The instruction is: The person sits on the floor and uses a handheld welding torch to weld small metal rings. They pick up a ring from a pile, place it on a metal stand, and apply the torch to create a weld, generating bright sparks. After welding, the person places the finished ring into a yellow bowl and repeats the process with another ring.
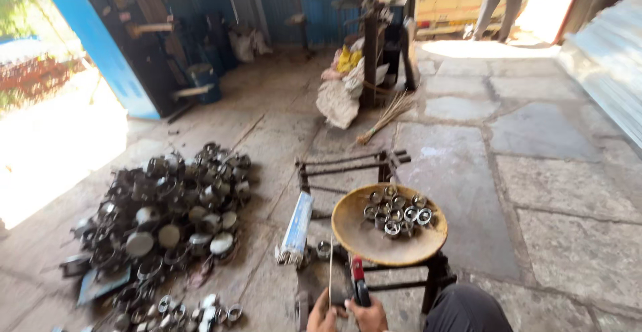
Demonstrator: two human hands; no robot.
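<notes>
At the bottom edge my right hand (368, 316) grips a red-and-black handled tool (359, 280) that points up toward a shallow brown bowl. My left hand (322, 314) is closed around a thin metal rod (330, 275) that stands upright beside the tool. The bowl (354, 235) rests on a low dark metal stand (435, 275) and holds several short metal rings (397, 210). Both hands are below the bowl's near rim, apart from it. My dark trouser knee (465, 308) shows at the right.
A big heap of dark metal rings and caps (167, 215) covers the stone floor at the left. A blue-white flat packet (297, 228) lies beside the stand. A broom (386, 119), sacks (338, 101) and a post stand further back. A person's legs (498, 1) are by the far doorway.
</notes>
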